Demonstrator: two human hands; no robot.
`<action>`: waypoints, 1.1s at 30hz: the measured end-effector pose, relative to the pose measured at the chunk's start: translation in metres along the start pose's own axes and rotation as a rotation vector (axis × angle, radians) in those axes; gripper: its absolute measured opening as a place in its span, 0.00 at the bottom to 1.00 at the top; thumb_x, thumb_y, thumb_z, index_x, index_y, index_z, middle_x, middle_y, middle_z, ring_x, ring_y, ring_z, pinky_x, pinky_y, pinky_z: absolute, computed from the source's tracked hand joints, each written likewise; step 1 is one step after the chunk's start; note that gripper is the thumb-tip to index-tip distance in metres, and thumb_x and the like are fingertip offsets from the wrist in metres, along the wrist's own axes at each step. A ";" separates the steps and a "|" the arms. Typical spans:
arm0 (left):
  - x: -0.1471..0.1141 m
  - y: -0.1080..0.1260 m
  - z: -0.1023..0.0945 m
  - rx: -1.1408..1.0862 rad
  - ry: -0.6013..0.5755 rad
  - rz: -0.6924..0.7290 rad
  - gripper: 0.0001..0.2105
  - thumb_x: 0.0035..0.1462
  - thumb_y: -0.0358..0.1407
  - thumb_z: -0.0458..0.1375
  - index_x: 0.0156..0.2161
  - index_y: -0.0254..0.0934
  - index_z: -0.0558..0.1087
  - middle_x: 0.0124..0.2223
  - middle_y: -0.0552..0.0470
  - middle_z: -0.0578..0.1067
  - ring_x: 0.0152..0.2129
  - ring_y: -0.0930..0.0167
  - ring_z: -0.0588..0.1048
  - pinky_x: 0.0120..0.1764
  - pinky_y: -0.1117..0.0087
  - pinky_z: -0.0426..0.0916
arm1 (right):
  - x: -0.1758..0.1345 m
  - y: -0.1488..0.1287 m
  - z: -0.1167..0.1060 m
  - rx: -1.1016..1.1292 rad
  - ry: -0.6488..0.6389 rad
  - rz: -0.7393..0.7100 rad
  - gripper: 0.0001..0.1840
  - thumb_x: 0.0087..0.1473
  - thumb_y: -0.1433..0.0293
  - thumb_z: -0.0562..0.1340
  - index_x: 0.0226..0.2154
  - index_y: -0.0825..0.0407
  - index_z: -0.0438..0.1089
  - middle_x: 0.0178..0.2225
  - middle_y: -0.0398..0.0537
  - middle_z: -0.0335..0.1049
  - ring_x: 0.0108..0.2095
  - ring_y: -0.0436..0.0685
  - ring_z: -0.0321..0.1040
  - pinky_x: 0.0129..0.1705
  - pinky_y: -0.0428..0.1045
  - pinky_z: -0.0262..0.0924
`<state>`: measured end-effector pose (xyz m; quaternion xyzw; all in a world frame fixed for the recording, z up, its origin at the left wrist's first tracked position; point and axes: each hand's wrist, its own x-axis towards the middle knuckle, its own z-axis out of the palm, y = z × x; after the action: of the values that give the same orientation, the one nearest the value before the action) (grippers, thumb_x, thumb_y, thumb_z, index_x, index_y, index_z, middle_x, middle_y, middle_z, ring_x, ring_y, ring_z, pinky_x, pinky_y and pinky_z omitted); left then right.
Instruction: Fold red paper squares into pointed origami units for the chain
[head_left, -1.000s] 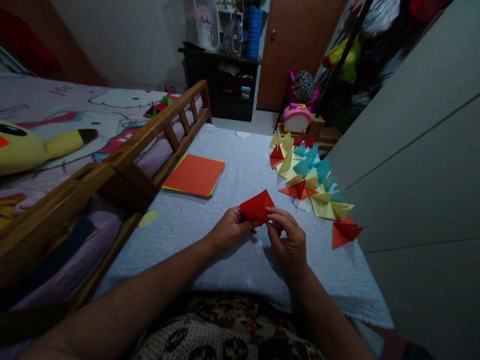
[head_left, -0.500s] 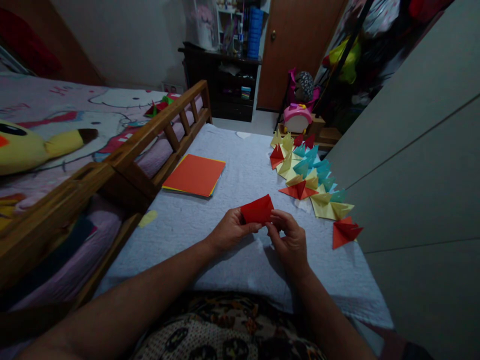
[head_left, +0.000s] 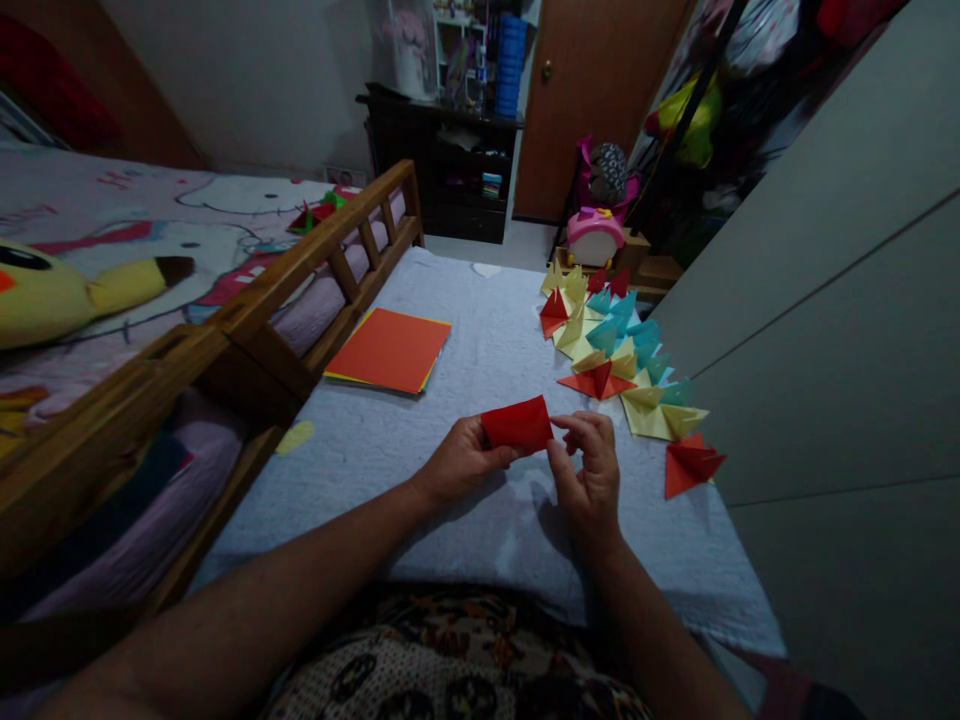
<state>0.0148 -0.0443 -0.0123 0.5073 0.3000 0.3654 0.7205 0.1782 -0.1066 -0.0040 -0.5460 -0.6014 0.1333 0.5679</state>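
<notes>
While pinched in left hand (head_left: 466, 457), and beside right hand (head_left: 591, 468) of indeterminable grip, treat red folded paper (head_left: 517, 425) as likely light, crisp, easily creased, holding edges only.

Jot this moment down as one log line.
left hand: holds folded red paper | right hand: at its right edge | paper stack: left, orange on top | folded paper figures: right

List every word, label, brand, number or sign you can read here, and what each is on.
"H": starts the pink lettering on the Hello Kitty bedspread; what follows is blurred.
Second lettering, further left on the bedspread: too blurred to read surely.
Plastic bottle: any label is too small to read.
Red folded paper and paper stack: no text visible.
</notes>
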 end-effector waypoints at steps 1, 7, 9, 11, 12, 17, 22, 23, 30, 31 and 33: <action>0.000 0.000 0.000 -0.005 -0.013 0.005 0.13 0.47 0.33 0.68 0.40 0.33 0.80 0.33 0.48 0.79 0.28 0.72 0.71 0.34 0.70 0.65 | 0.000 0.001 -0.001 0.032 0.004 0.040 0.11 0.60 0.68 0.60 0.46 0.48 0.72 0.42 0.48 0.64 0.38 0.54 0.64 0.39 0.50 0.63; -0.001 -0.002 0.000 0.016 -0.045 -0.014 0.13 0.47 0.32 0.68 0.40 0.33 0.80 0.36 0.47 0.80 0.34 0.68 0.75 0.41 0.66 0.67 | 0.002 0.011 0.002 0.416 -0.158 0.388 0.12 0.58 0.62 0.64 0.44 0.48 0.72 0.39 0.47 0.75 0.39 0.56 0.71 0.43 0.52 0.66; -0.002 -0.003 -0.001 0.026 -0.040 -0.024 0.12 0.47 0.32 0.68 0.40 0.34 0.80 0.36 0.47 0.80 0.32 0.68 0.74 0.40 0.66 0.67 | 0.004 0.011 0.004 0.474 -0.182 0.449 0.10 0.56 0.60 0.65 0.37 0.49 0.74 0.35 0.46 0.76 0.35 0.56 0.71 0.40 0.51 0.66; -0.002 -0.003 -0.001 0.026 -0.047 -0.029 0.12 0.47 0.32 0.68 0.39 0.34 0.80 0.35 0.48 0.80 0.31 0.69 0.74 0.39 0.66 0.67 | 0.005 0.010 0.004 0.507 -0.179 0.477 0.10 0.56 0.60 0.65 0.33 0.49 0.75 0.32 0.44 0.76 0.32 0.54 0.70 0.37 0.49 0.66; -0.002 -0.003 -0.001 0.024 -0.055 -0.028 0.12 0.47 0.32 0.68 0.39 0.34 0.80 0.34 0.48 0.79 0.31 0.69 0.73 0.39 0.66 0.67 | 0.006 0.010 0.004 0.521 -0.172 0.483 0.10 0.56 0.60 0.66 0.32 0.49 0.75 0.31 0.43 0.76 0.31 0.53 0.70 0.36 0.48 0.65; -0.003 0.001 0.000 0.024 -0.084 -0.011 0.10 0.51 0.37 0.67 0.38 0.34 0.80 0.35 0.46 0.80 0.30 0.70 0.73 0.37 0.68 0.67 | 0.006 0.009 0.003 0.545 -0.172 0.475 0.09 0.56 0.61 0.66 0.30 0.49 0.75 0.28 0.41 0.74 0.29 0.51 0.68 0.33 0.46 0.64; -0.003 0.000 0.001 0.052 -0.051 -0.025 0.10 0.52 0.39 0.67 0.36 0.32 0.80 0.32 0.48 0.78 0.28 0.72 0.70 0.36 0.68 0.65 | 0.007 0.007 0.005 0.491 -0.173 0.452 0.10 0.55 0.61 0.66 0.29 0.50 0.74 0.27 0.42 0.73 0.27 0.51 0.67 0.31 0.46 0.64; -0.003 0.000 0.001 0.054 -0.044 -0.029 0.10 0.51 0.38 0.67 0.36 0.32 0.79 0.32 0.48 0.78 0.27 0.72 0.70 0.36 0.68 0.65 | 0.007 0.006 0.006 0.476 -0.172 0.454 0.10 0.54 0.61 0.66 0.29 0.50 0.74 0.26 0.42 0.73 0.27 0.51 0.67 0.31 0.46 0.63; -0.004 0.003 0.001 0.055 -0.081 -0.049 0.09 0.48 0.37 0.69 0.32 0.33 0.77 0.27 0.52 0.74 0.23 0.74 0.66 0.31 0.70 0.63 | 0.007 0.010 0.008 0.478 -0.126 0.504 0.13 0.50 0.58 0.67 0.28 0.50 0.71 0.24 0.41 0.69 0.24 0.50 0.63 0.27 0.45 0.60; -0.004 0.002 0.001 0.062 -0.092 -0.050 0.09 0.48 0.37 0.69 0.31 0.33 0.77 0.27 0.52 0.74 0.23 0.74 0.66 0.31 0.71 0.63 | 0.007 0.010 0.007 0.480 -0.123 0.503 0.13 0.50 0.58 0.67 0.27 0.50 0.71 0.23 0.40 0.68 0.23 0.50 0.62 0.26 0.45 0.60; -0.003 0.001 -0.001 0.077 -0.104 -0.046 0.09 0.48 0.37 0.69 0.32 0.33 0.78 0.28 0.52 0.75 0.24 0.74 0.67 0.31 0.71 0.63 | 0.007 0.009 0.006 0.471 -0.127 0.494 0.14 0.51 0.57 0.66 0.26 0.50 0.70 0.22 0.40 0.66 0.23 0.49 0.60 0.26 0.45 0.58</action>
<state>0.0122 -0.0465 -0.0112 0.5459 0.2875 0.3101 0.7233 0.1793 -0.0947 -0.0091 -0.5195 -0.4378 0.4356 0.5905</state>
